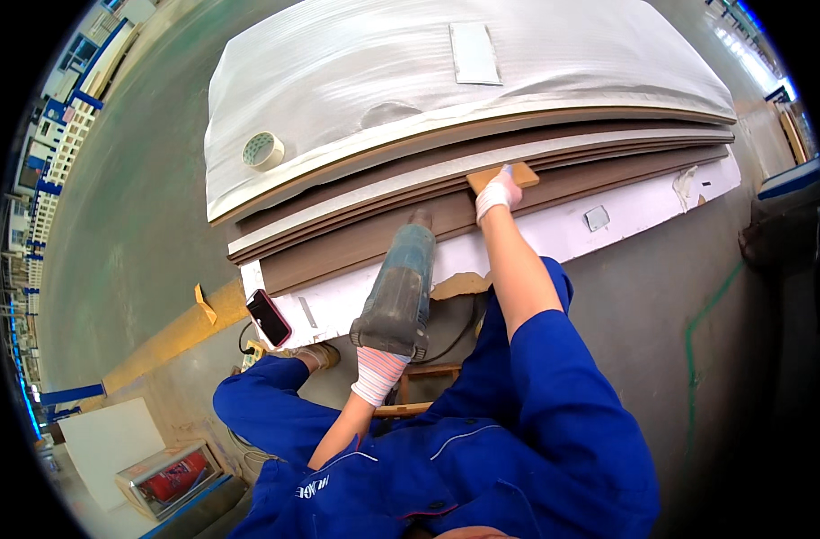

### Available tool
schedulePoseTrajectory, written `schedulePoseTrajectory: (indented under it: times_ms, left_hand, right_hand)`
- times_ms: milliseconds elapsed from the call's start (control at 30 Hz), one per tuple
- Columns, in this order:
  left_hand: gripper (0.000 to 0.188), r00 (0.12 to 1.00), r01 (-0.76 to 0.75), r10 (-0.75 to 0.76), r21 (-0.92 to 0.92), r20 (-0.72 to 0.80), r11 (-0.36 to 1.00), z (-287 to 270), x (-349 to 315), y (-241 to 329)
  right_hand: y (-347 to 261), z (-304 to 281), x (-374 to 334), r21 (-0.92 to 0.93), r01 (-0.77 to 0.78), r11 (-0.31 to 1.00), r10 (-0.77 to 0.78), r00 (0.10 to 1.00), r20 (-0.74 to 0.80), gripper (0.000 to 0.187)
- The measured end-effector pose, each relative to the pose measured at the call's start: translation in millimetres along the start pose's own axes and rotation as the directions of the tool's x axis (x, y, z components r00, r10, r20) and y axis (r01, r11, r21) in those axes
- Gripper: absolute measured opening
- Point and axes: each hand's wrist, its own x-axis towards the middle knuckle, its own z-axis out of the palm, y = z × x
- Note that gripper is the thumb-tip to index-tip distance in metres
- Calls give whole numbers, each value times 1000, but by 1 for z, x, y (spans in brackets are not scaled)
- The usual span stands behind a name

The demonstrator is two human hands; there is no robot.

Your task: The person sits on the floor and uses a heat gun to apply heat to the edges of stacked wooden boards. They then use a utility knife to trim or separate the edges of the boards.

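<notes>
The left hand (379,373), in a striped knit glove, is closed around the rear end of a blue and black power tool (399,283); the tool's body hides most of the fingers, so how tightly they curl I cannot tell. The tool points away from the person, its narrow nozzle at the nearest brown board (338,256); whether the tip touches it is unclear.

The right hand (498,194), gloved too, is farther off and to the right, nearly closed, holding a flat tan block (526,175) against the stacked brown boards (338,214). The block sticks out on both sides of the hand.

The boards lie across a white surface (554,235). On its near strip, a small grey square piece (597,217) lies right of the right hand, and a phone (269,318) lies at the left end. A torn tan piece (461,286) shows at the near edge, just right of the tool.

Beyond the boards, a pale wrapping sheet (329,81) covers the far part of the stack. On it sit 1 roll of tape (263,151) at the left and 1 pale rectangular piece (474,54) farther back, right of the middle.
</notes>
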Motion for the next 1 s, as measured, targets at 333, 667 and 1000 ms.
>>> schedulePoseTrajectory:
  times_ms: [333, 667, 1000]
  left_hand:
    - [44, 999, 33, -33, -55, 0, 998, -16, -21, -27]
    - [51, 997, -9, 18, 115, -71, 993, -22, -46, -57]
    - [50, 1000, -3, 3, 31, -8, 1000, -60, -53, -55]
  right_hand:
    - [31, 12, -13, 42, -52, 998, 53, 998, -39, 60]
    - [38, 25, -39, -244, -96, 965, 87, 995, -45, 60]
    - [28, -17, -17, 99, -68, 993, 77, 993, -93, 64]
